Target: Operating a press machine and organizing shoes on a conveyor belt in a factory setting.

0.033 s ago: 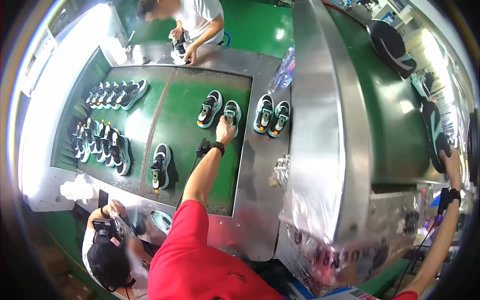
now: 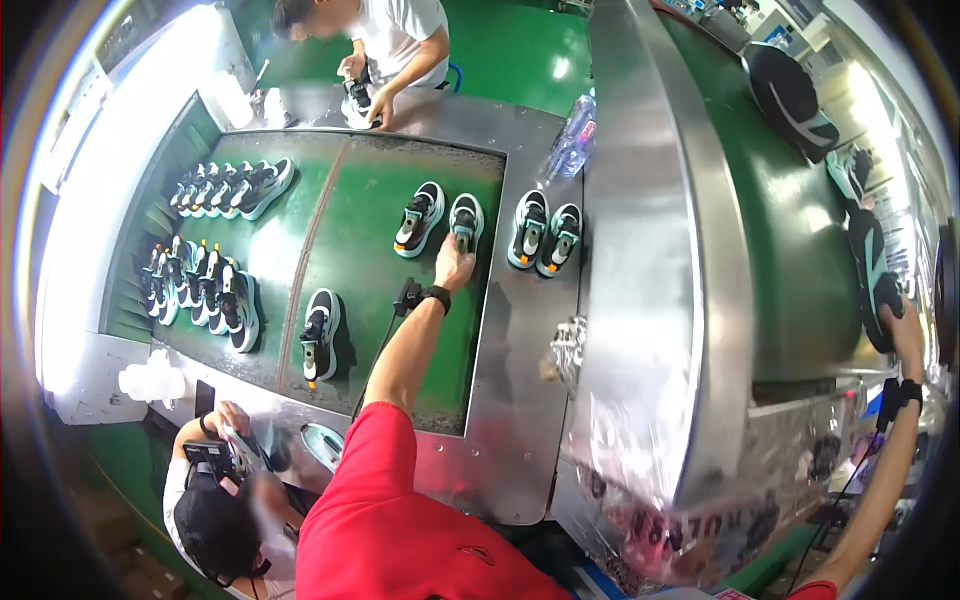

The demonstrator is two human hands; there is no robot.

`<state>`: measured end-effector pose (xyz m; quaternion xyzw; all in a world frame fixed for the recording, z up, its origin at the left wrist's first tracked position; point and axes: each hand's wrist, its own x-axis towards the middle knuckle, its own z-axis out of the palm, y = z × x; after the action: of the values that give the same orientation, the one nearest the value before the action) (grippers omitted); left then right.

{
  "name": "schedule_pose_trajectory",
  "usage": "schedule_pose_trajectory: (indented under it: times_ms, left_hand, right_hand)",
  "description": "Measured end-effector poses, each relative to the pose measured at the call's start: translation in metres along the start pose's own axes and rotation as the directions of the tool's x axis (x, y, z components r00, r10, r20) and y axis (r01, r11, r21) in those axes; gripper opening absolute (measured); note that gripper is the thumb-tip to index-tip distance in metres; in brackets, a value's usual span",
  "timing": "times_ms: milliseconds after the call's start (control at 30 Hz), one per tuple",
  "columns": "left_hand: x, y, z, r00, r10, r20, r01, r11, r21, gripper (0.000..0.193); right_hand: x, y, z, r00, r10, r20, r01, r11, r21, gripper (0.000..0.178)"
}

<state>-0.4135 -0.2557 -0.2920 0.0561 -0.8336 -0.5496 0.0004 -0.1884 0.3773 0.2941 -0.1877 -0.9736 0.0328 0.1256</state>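
Note:
Reaching across the green belt, my left hand (image 2: 455, 266) grips the near end of a black, white and pale teal sneaker (image 2: 466, 216). A matching sneaker (image 2: 419, 219) lies just left of it, apart from my fingers. Far to the right, my right hand (image 2: 902, 326) has its fingers closed round the near end of a black and teal sneaker (image 2: 872, 262), over the second green belt. Part of that shoe is hidden by the hand, and the fisheye rim stretches it.
Two sneakers (image 2: 543, 233) stand on the steel edge near a plastic bottle (image 2: 573, 140). Rows of sneakers (image 2: 215, 190) fill the left belt, with a single one (image 2: 320, 337) nearer. A tall steel housing (image 2: 640, 260) separates the belts. Co-workers (image 2: 400, 45) work opposite and at lower left.
My left hand has slid slightly toward me along the sneaker, baring more of its top. My right hand stays on its shoe; the view has shifted a little.

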Motion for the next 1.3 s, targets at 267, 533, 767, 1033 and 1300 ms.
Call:
schedule_pose_trajectory:
  times_ms: [267,533,767,1033,1300]
  left_hand:
    - [-0.152,-0.055,-0.002,0.976,0.149,0.159,-0.173,0.973,0.150,0.080]
    - [-0.359,0.117,-0.050,0.352,-0.019,0.936,0.315,0.944,-0.100,0.022]
    - [-0.435,0.275,-0.028,-0.316,0.539,0.781,0.750,0.646,-0.143,0.061]
    - [-0.586,0.408,-0.036,-0.809,0.495,0.316,0.575,0.777,0.257,0.096]
    - [-0.809,0.358,-0.035,-0.713,0.441,0.545,0.545,0.838,0.035,0.063]
  right_hand:
    - [-0.006,-0.002,0.013,0.999,0.043,-0.001,-0.043,0.999,-0.017,0.033]
    - [-0.130,-0.121,-0.012,0.910,-0.049,-0.412,-0.067,0.963,-0.262,0.079]
    - [-0.369,-0.177,-0.072,0.674,-0.407,-0.616,0.169,0.897,-0.407,0.076]
    - [-0.662,-0.183,-0.065,0.878,-0.064,-0.475,-0.184,0.869,-0.458,0.044]
    - [-0.901,-0.217,-0.013,0.391,0.881,-0.267,0.059,0.265,0.962,0.085]
